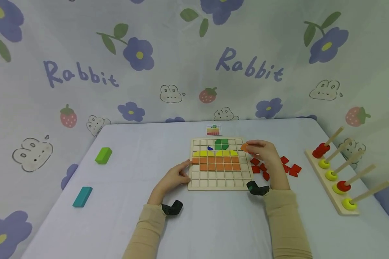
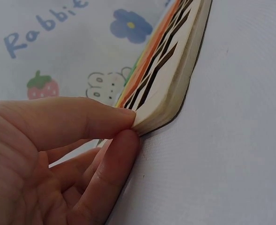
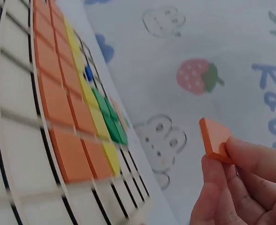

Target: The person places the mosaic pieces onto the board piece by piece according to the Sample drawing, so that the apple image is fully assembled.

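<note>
A wooden grid board (image 1: 220, 188) lies on the white table. Rows of orange square tiles (image 1: 218, 159), a yellow row (image 1: 210, 153), a green group (image 1: 221, 144) and a small blue piece (image 1: 210, 148) sit in its cells. My left hand (image 1: 172, 178) is at the board's left edge; in the left wrist view its thumb and a finger pinch the rim by a corner. Over the board's upper right side, my right hand (image 1: 265, 153) pinches a loose orange square tile (image 3: 217, 137) between thumb and fingers, held clear of the grid.
Several red tiles (image 1: 294, 169) lie loose right of the board, partly behind the right hand. A picture card (image 1: 213, 130) stands behind the board. Far right is a wooden peg base (image 1: 331, 189) with red and yellow beads. Green (image 1: 103, 155) and teal (image 1: 82, 197) blocks lie left.
</note>
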The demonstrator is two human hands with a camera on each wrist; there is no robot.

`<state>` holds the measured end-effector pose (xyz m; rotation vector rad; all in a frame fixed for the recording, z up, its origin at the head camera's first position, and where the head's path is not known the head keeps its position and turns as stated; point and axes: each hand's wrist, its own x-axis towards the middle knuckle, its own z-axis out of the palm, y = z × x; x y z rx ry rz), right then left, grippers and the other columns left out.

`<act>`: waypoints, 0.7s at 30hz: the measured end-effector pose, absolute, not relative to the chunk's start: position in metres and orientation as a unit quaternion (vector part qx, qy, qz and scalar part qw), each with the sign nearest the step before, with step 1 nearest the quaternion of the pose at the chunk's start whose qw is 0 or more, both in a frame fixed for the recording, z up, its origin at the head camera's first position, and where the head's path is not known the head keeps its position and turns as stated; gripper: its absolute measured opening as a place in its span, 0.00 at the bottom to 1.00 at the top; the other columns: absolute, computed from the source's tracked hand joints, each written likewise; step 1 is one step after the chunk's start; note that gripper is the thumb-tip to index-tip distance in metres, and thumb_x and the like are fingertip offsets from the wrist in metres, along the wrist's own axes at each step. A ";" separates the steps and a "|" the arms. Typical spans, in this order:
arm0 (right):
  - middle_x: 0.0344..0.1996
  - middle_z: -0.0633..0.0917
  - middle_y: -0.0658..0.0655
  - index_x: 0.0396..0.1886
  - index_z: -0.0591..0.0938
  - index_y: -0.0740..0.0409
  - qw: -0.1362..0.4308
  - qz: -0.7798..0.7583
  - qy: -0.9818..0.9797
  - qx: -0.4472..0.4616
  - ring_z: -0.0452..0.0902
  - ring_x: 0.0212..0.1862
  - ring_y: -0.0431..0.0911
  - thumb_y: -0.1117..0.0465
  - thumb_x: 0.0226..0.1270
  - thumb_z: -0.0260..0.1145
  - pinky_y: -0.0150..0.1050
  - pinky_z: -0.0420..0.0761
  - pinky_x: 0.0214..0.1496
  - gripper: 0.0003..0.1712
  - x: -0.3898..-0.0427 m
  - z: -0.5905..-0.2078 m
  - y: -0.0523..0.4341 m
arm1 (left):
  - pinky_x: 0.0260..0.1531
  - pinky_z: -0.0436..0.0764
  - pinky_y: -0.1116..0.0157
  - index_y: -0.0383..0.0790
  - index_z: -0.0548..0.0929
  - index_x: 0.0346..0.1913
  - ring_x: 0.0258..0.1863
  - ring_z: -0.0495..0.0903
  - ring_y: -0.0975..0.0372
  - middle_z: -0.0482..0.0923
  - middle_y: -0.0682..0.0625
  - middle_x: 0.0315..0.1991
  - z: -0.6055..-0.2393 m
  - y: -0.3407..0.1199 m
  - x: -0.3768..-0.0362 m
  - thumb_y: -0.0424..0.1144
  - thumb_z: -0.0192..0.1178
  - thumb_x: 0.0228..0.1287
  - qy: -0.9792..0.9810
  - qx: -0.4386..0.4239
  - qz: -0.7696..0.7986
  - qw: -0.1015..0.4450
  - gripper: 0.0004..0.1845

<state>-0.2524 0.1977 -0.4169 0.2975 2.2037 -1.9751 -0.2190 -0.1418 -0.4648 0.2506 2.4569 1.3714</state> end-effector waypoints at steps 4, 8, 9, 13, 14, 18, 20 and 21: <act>0.31 0.82 0.44 0.49 0.78 0.64 0.106 -0.703 0.699 0.075 0.78 0.35 0.38 0.63 0.59 0.66 0.31 0.78 0.42 0.18 -0.256 -0.414 0.177 | 0.28 0.71 0.67 0.45 0.67 0.66 0.27 0.70 0.62 0.74 0.47 0.56 -0.465 -0.142 -0.219 0.30 0.65 0.50 0.859 0.090 0.480 0.158 0.37; 0.30 0.83 0.46 0.36 0.83 0.52 0.150 -0.739 0.652 0.073 0.78 0.34 0.40 0.64 0.60 0.64 0.33 0.78 0.42 0.05 -0.260 -0.416 0.157 | 0.27 0.71 0.67 0.45 0.67 0.67 0.27 0.70 0.62 0.76 0.47 0.38 -0.464 -0.142 -0.219 0.30 0.65 0.50 0.859 0.090 0.477 0.159 0.37; 0.30 0.83 0.46 0.33 0.83 0.49 0.163 -0.748 0.638 0.075 0.78 0.34 0.40 0.65 0.61 0.64 0.33 0.78 0.42 0.05 -0.260 -0.417 0.151 | 0.27 0.71 0.68 0.45 0.67 0.66 0.27 0.70 0.62 0.76 0.49 0.41 -0.464 -0.143 -0.219 0.30 0.65 0.50 0.859 0.088 0.479 0.159 0.37; 0.29 0.83 0.48 0.34 0.82 0.52 0.192 -0.772 0.600 0.078 0.78 0.31 0.40 0.67 0.62 0.62 0.32 0.79 0.39 0.06 -0.262 -0.422 0.130 | 0.27 0.70 0.68 0.44 0.67 0.66 0.28 0.70 0.62 0.72 0.48 0.56 -0.464 -0.143 -0.218 0.30 0.64 0.50 0.858 0.090 0.481 0.157 0.37; 0.29 0.83 0.48 0.36 0.82 0.54 0.194 -0.772 0.601 0.075 0.78 0.30 0.41 0.67 0.62 0.62 0.32 0.79 0.38 0.06 -0.262 -0.424 0.124 | 0.28 0.70 0.68 0.45 0.67 0.67 0.28 0.70 0.62 0.73 0.46 0.56 -0.464 -0.144 -0.218 0.30 0.64 0.50 0.857 0.089 0.482 0.159 0.37; 0.30 0.83 0.50 0.44 0.80 0.65 0.183 -0.743 0.640 0.073 0.81 0.30 0.41 0.68 0.59 0.64 0.35 0.80 0.39 0.13 -0.262 -0.432 0.101 | 0.27 0.70 0.67 0.45 0.66 0.67 0.28 0.70 0.62 0.73 0.45 0.56 -0.465 -0.144 -0.219 0.30 0.64 0.51 0.856 0.091 0.482 0.160 0.37; 0.33 0.84 0.53 0.46 0.80 0.68 0.178 -0.718 0.668 0.081 0.82 0.32 0.43 0.68 0.57 0.66 0.36 0.80 0.40 0.15 -0.262 -0.435 0.088 | 0.27 0.69 0.67 0.45 0.66 0.67 0.27 0.69 0.62 0.77 0.44 0.44 -0.465 -0.144 -0.218 0.31 0.65 0.51 0.855 0.094 0.484 0.161 0.38; 0.35 0.85 0.54 0.45 0.81 0.68 0.177 -0.703 0.683 0.085 0.83 0.33 0.44 0.68 0.57 0.66 0.36 0.80 0.40 0.15 -0.262 -0.436 0.081 | 0.27 0.69 0.67 0.44 0.65 0.67 0.26 0.69 0.62 0.77 0.45 0.41 -0.465 -0.143 -0.218 0.30 0.64 0.51 0.856 0.093 0.484 0.160 0.38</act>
